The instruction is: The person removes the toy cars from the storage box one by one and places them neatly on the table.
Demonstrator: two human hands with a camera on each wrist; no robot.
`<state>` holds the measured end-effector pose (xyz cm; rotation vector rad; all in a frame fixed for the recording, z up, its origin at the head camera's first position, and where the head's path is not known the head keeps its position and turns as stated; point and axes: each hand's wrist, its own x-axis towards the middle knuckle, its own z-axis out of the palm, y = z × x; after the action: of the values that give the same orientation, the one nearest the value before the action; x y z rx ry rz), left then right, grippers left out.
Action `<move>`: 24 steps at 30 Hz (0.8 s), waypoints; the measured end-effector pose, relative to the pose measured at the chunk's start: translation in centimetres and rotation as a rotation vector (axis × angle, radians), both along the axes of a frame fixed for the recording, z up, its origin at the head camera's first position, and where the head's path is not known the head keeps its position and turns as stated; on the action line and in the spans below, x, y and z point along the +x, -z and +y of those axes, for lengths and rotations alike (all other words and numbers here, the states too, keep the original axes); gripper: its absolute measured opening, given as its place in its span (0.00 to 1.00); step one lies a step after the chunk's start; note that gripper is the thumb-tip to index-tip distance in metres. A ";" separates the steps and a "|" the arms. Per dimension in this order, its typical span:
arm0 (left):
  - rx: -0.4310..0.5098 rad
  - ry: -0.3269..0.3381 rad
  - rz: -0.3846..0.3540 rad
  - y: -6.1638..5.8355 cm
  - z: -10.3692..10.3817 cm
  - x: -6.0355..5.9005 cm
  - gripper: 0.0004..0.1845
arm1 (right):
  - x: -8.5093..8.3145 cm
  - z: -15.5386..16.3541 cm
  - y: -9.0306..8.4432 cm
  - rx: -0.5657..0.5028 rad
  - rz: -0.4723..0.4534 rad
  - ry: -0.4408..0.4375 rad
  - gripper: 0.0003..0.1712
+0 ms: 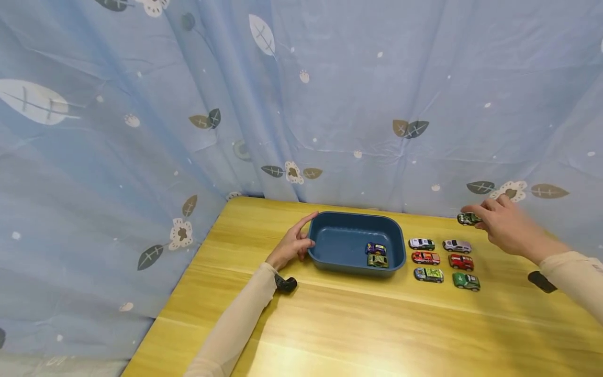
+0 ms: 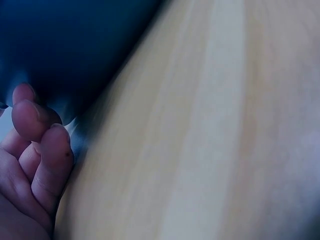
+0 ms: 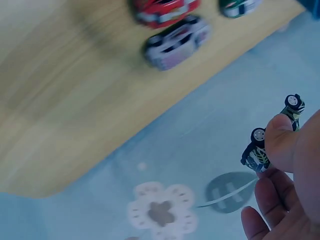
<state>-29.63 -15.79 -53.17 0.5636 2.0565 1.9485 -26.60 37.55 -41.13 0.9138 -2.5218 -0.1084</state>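
My right hand (image 1: 511, 228) pinches a green-and-black patterned toy car (image 1: 468, 219) between thumb and fingers, held up near the table's far edge. In the right wrist view the toy car (image 3: 257, 150) shows its wheels beside the thumb. My left hand (image 1: 291, 246) grips the left end of a dark blue plastic tray (image 1: 358, 269). The left wrist view shows its curled fingers (image 2: 52, 155) against the tray's wall. Inside the tray, at the right, lie a purple-blue toy car (image 1: 375, 248) and an olive green toy car (image 1: 378, 261).
Right of the tray, several toy cars stand in two columns, among them a white one (image 1: 421, 244), a silver one (image 1: 457, 246), a red one (image 1: 461, 262) and a green one (image 1: 466, 281). A blue leaf-patterned curtain (image 1: 348, 104) hangs behind the wooden table (image 1: 358, 330).
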 end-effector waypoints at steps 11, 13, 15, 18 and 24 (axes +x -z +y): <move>-0.002 -0.001 -0.011 0.0 0.0 -0.1 0.48 | 0.1 3.0 2.0 0.040 -0.062 0.064 0.27; 0.002 -0.002 -0.013 0.0 0.0 -0.1 0.48 | 0.2 3.3 2.5 0.047 -0.076 0.084 0.26; 0.007 -0.003 -0.016 0.0 -0.1 0.0 0.48 | 0.2 3.7 3.1 0.046 -0.095 0.105 0.24; 0.012 -0.001 -0.020 -0.1 -0.1 0.0 0.48 | 0.5 4.4 4.3 0.036 -0.117 0.131 0.22; 0.005 0.003 -0.013 0.1 0.0 -0.2 0.48 | 1.3 5.8 6.9 0.037 -0.155 0.169 0.23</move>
<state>-29.81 -15.83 -53.28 0.5533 2.0420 1.9505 -25.30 43.36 -48.03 0.7472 -2.7476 -0.1423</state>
